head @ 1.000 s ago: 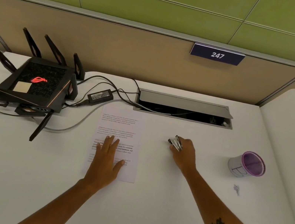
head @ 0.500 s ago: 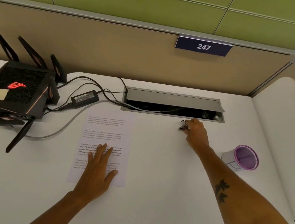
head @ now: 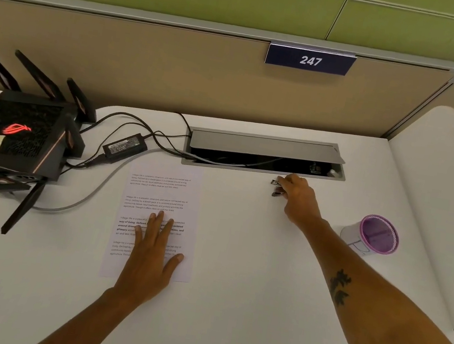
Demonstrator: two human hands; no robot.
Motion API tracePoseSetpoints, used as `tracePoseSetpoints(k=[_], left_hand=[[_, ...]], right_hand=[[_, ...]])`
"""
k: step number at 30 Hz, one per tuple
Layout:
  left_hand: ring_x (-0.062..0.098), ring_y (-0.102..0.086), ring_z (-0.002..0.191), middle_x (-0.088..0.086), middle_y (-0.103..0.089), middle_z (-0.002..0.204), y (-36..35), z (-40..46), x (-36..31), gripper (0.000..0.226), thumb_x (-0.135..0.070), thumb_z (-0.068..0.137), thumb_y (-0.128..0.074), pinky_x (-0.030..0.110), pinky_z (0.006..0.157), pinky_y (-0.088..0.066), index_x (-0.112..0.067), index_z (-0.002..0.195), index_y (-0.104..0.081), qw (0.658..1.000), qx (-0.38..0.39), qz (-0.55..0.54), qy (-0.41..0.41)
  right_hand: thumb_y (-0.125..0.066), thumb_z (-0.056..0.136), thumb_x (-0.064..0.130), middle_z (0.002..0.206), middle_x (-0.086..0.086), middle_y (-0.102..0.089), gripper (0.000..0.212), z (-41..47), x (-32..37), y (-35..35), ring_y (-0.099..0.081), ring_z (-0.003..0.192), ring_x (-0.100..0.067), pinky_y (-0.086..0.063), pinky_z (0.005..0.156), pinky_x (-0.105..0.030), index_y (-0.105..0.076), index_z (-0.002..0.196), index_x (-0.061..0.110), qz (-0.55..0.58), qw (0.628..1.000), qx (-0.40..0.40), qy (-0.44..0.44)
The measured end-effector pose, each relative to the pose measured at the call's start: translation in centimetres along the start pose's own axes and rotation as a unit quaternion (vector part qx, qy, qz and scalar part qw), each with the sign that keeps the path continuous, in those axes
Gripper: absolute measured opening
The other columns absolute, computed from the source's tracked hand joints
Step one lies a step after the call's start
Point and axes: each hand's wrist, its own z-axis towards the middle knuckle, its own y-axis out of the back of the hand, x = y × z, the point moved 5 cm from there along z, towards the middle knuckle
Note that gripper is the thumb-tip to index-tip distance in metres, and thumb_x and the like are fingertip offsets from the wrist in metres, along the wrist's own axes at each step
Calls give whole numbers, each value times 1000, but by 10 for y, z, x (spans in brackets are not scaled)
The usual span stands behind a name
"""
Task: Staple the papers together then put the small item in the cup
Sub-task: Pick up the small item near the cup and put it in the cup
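Papers (head: 164, 191): printed sheets lying flat on the white bench (head: 227, 307), left of centre, top edge close to the far edge's cable box (head: 264, 155).
Left hand (head: 153, 252): palm down, fingers spread flat on the lower half of the papers, pressing on them; grasping nothing.
Right hand (head: 298, 197): arm stretched toward the far edge, just in front of the cable box; fingers curled around a small dark stapler (head: 277, 187), of which only the front end shows past the fingertips.
Stapler: at the fingertips, low over the bench; touching the surface or not, cannot tell. Well apart from the papers, to their right.
Cup (head: 374, 235): white with a purple rim, upright, toward the right edge, near the right forearm but apart from it. Inside looks purple; contents cannot tell.
Router (head: 15, 136): black, several aerials, red lit logo, at the far left corner.
Power brick (head: 125, 145): black, between router and cable box, cords running into the box.
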Motion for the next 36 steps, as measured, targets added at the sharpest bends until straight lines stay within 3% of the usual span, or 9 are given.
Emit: tracePoseSetpoints(k=[4,6,9,13,20,26,32,36], left_hand=[[18,10,167,-6,11,179,2,-1,-4,95,-82,95,-18,50,134,4,-26,170,-6,1000,0,-1,-7],[18,10,166,-7,14,179,3,-1,-8,96,-83,94,-13,50,134,3,-25,170,-6,1000,0,8,-6],[20,14,166,-5,19,178,4,-4,-18,97,-84,94,-10,50,133,6,-24,170,-1,999,2,35,-8],[22,21,164,0,25,177,-1,-9,-40,97,-84,94,-8,50,133,10,-23,169,5,998,17,52,-7],[21,31,161,2,36,172,-24,-29,-95,96,-81,94,-3,49,133,14,-21,168,14,994,59,72,-55],[20,31,161,3,34,173,-59,-47,-145,95,-79,96,-5,42,129,22,-20,169,10,990,81,66,-92],[21,32,161,5,34,173,-97,-59,-181,101,-82,91,5,44,130,19,-18,168,11,988,107,65,-92],[26,22,164,7,29,175,-120,-67,-185,95,-76,99,-8,45,130,20,-15,169,8,986,109,108,-71]], right_hand=[[-72,92,4,162,-15,-40,77,-15,4,1,-35,150,-36,-33,123,-52,-35,159,9,28,999,-13,-40],[-64,100,19,169,-12,-27,74,-30,7,0,-22,157,-33,-18,129,-50,-25,162,9,40,997,-23,-61],[-52,105,36,173,-10,-12,76,-67,13,-1,-8,161,-29,-9,130,-47,-13,164,9,55,995,-39,-70],[-42,107,42,175,-9,-2,76,-124,14,-5,0,162,-26,-8,131,-46,-5,165,7,47,996,-50,-58],[-36,108,43,175,-5,-1,73,-209,-10,-2,3,162,-20,-6,131,-43,-6,165,9,31,996,-33,-73],[-34,107,45,174,-6,-5,73,-256,-49,9,-1,162,-21,-11,131,-47,-10,165,8,16,995,-27,-96],[-33,104,47,173,-12,-16,74,-283,-97,23,-11,161,-27,-17,129,-52,-17,163,5,12,992,-31,-124],[-32,102,53,172,-13,-19,77,-290,-130,30,-16,159,-32,-21,126,-58,-19,163,6,12,988,-20,-153]])
